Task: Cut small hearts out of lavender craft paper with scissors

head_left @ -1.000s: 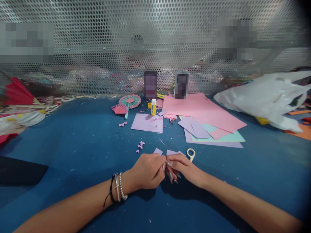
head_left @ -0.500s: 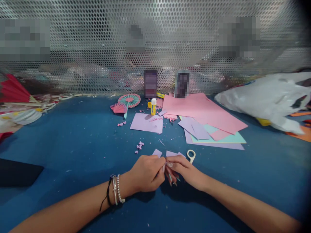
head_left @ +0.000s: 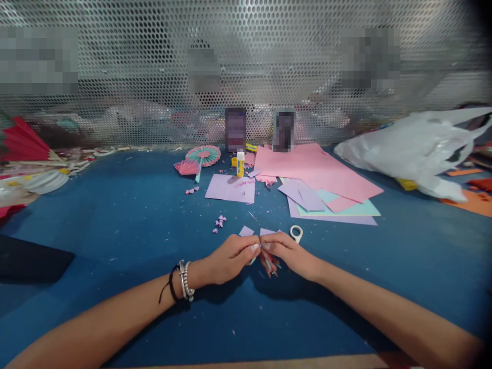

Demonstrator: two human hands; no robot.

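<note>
My left hand (head_left: 229, 259) and my right hand (head_left: 286, 254) meet fingertip to fingertip low over the blue table (head_left: 126, 215), both pinched on a tiny piece of paper (head_left: 261, 246) too small to make out. Just beyond my fingers lie small lilac paper scraps (head_left: 246, 231) and white-handled scissors (head_left: 296, 233), mostly hidden behind my right hand. A cluster of tiny folded lilac pieces (head_left: 219, 222) sits to the left of them.
Pink, lilac and mint paper sheets (head_left: 323, 189) are stacked at centre right, a lilac sheet (head_left: 230, 188) and a glue stick (head_left: 240, 164) behind. Paper fans (head_left: 203, 156) lie near the mesh screen (head_left: 154, 77). A white plastic bag (head_left: 415, 151) sits right, a red fan (head_left: 23, 143) left.
My hands stay pinched together on the small paper piece, with only slight finger movement. The view has tilted a little, so everything sits slightly higher in the frame.
</note>
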